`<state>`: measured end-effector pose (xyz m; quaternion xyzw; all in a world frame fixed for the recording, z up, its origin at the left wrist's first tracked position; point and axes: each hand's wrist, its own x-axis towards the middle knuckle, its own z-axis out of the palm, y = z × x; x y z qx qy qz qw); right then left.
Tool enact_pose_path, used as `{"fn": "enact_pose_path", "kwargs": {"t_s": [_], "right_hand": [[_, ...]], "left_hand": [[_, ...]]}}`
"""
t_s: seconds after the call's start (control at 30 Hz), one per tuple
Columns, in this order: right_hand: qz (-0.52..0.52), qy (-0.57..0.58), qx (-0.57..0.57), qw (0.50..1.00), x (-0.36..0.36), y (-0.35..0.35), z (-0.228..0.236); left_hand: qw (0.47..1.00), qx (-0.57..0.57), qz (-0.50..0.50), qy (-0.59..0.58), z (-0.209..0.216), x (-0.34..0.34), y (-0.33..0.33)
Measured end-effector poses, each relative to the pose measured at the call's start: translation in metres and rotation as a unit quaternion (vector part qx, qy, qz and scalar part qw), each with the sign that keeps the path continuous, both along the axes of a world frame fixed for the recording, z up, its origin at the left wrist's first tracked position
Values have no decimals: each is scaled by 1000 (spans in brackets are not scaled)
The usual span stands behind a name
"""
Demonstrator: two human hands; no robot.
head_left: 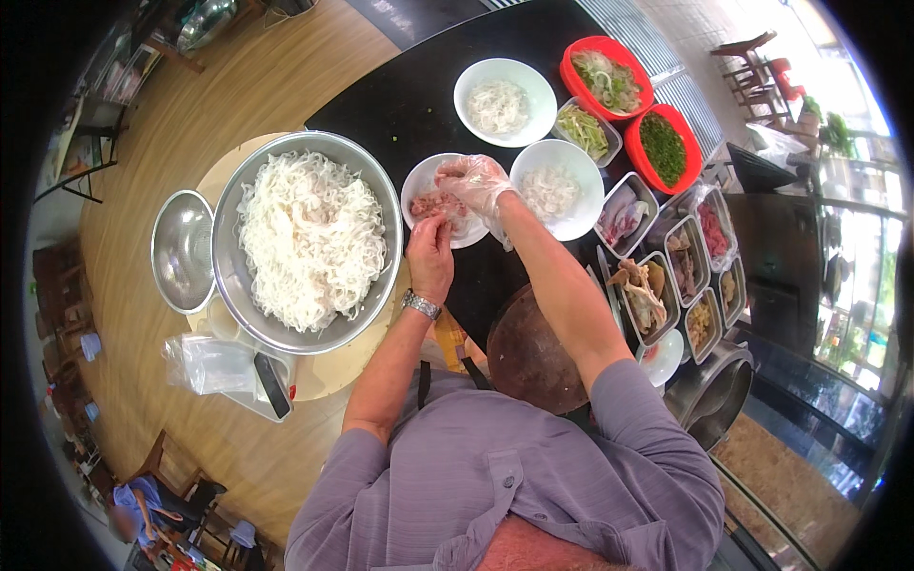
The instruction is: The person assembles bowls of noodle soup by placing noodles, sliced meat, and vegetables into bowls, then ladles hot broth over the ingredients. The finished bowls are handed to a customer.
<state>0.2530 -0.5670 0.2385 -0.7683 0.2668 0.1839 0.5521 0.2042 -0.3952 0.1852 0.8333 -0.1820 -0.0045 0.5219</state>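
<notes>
A white bowl [483,234] holding pinkish sliced meat [430,204] and some white noodles stands on the black table. Over its far side is my right hand [470,183], in a clear plastic glove, its fingers curled together; whatever they hold is hidden. My left hand [430,259], bare and with a metal watch at the wrist, is closed at the bowl's near rim, fingertips beside the meat. I cannot make out what it pinches. Two more white bowls with noodles are close by, one bowl [505,98] beyond and another bowl [571,202] to the right.
At left, a large steel basin [392,262] heaped with white noodles [309,238] sits beside a small steel bowl [183,252]. Red baskets [664,183] of greens and several metal trays [657,314] of meat line the right. A round chopping board [535,352] lies near my body.
</notes>
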Motion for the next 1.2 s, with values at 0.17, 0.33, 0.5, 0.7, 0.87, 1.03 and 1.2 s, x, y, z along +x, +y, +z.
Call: {"fn": "enact_pose_path", "kwargs": {"t_s": [0.17,0.33,0.5,0.7,0.87,1.03,1.2], "right_hand": [[180,-59,-188,964,2,6,-5],[279,-48,-282,917,2,37,-15],[239,-53,-223,943,4,36,-16],[-79,-24,114,990,-20,-6,-8],[-169,-91,335,923,-47,-19,-16],[-109,-189,292,931,-54,-20,-25],[-192,-107,287,932,-54,-20,-23]], "left_hand": [[1000,-29,1,1,-2,-5,6],[999,23,3,39,-7,-14,16],[1000,14,11,-13,-11,-15,17],[998,-5,42,53,-10,4,2],[994,93,4,-53,-1,25,-15],[997,19,-34,-61,5,22,-18],[978,-97,20,184,-4,16,-13]]}}
